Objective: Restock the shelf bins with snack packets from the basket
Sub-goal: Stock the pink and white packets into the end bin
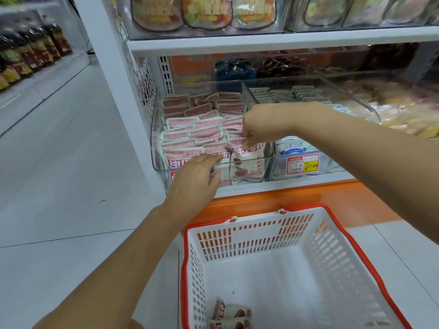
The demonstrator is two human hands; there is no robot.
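A clear shelf bin (154,138) holds several rows of pink-and-white snack packets (190,129). My right hand (259,125) reaches over the bin and pinches the top edge of a front-row packet (247,157). My left hand (194,179) rests with straight fingers against the bin's front rim, touching the packets there. Below stands a white basket (292,264) with a red rim; a few of the same packets (230,313) lie at its near left corner.
A second clear bin (351,108) to the right holds blue-and-white packets, with a yellow price tag (303,165) on its front. An upper shelf (261,41) overhangs the bins. The orange shelf base (308,198) sits behind the basket. A tiled aisle (59,150) runs to the left.
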